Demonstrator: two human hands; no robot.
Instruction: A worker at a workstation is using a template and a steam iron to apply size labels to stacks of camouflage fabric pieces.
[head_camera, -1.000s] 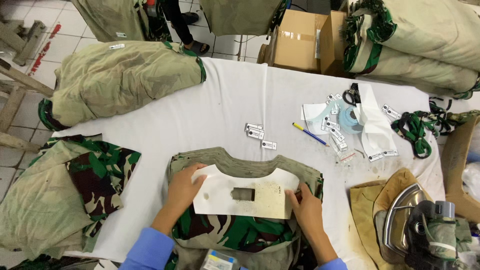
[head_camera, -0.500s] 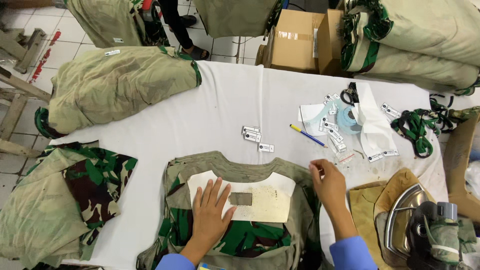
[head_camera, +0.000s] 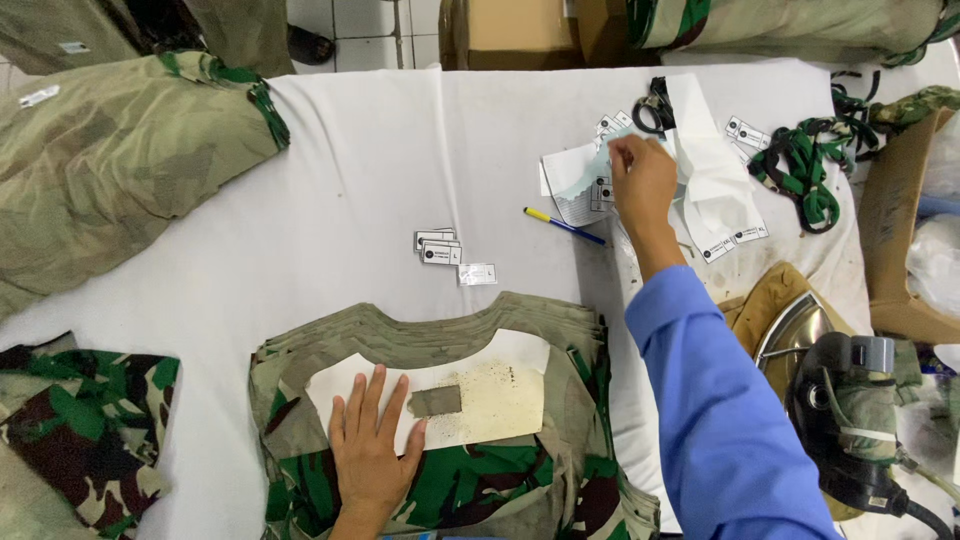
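White cloth covers the surface (head_camera: 350, 170). Your left hand (head_camera: 370, 450) lies flat with fingers spread on the paper template (head_camera: 440, 395), atop the green camouflage shirts (head_camera: 450, 480). Your right hand (head_camera: 640, 180) reaches far over, fingers pinching at the small paper tags (head_camera: 605, 185) beside the pen (head_camera: 563, 226).

The table (head_camera: 380, 170) is white, and on it a stack of shirts (head_camera: 440, 480) shows green, brown and black camouflage with olive-tan insides, under a white card (head_camera: 500, 390) speckled brown around a grey patch (head_camera: 436, 401). Beyond the card lie small white tags (head_camera: 440, 247) with black print and a blue pen (head_camera: 565, 227) with a yellow end. The sleeve (head_camera: 720, 420) is plain blue, and the cloth heap (head_camera: 110, 170) left of the tags is faded olive edged in green.
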